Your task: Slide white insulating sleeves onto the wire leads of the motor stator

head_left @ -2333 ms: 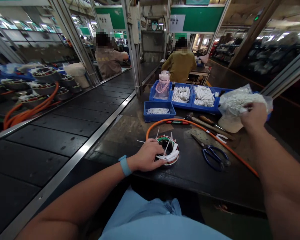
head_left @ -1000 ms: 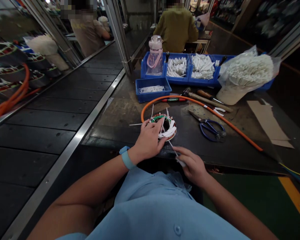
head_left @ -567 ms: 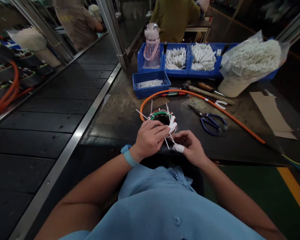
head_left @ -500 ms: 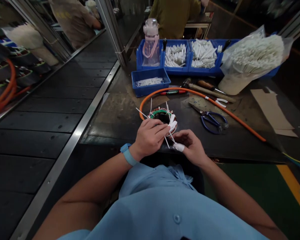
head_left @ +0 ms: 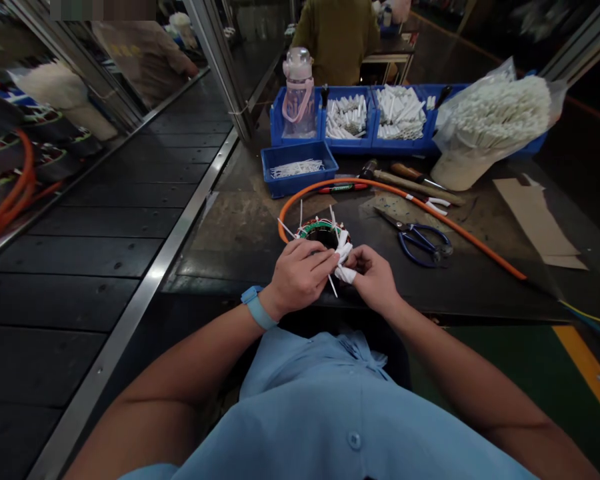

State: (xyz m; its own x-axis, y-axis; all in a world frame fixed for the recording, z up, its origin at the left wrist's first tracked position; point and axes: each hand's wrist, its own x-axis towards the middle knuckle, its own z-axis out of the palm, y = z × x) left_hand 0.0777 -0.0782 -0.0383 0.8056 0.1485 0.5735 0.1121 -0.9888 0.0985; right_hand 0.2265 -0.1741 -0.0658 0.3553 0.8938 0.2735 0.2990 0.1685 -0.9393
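Observation:
A ring-shaped motor stator (head_left: 311, 231) with green and red windings lies at the bench's near edge. Thin white cable ties (head_left: 301, 213) stick up and out around it. My left hand (head_left: 299, 277) is closed on its near side, fingertips pressing by white wrapped fingertips or sleeves at its right rim. My right hand (head_left: 377, 283), with a white covering (head_left: 346, 274) on its thumb, pinches at the near right rim, where a cable tie ran to the thumb. The pinch itself is mostly hidden.
An orange hose (head_left: 473, 241) curves behind the stator. Blue-handled scissors (head_left: 423, 243), a hammer (head_left: 415, 187) and a red marker (head_left: 347, 189) lie beyond. A blue tray (head_left: 300, 183) of ties, blue bins (head_left: 350, 143) and a bottle (head_left: 299, 100) stand behind; a roller conveyor (head_left: 90, 220) runs left.
My right hand has moved up and left against the stator's rim, its fingers closing beside my left fingertips. The tie end at its thumb is now covered. My left hand stays put.

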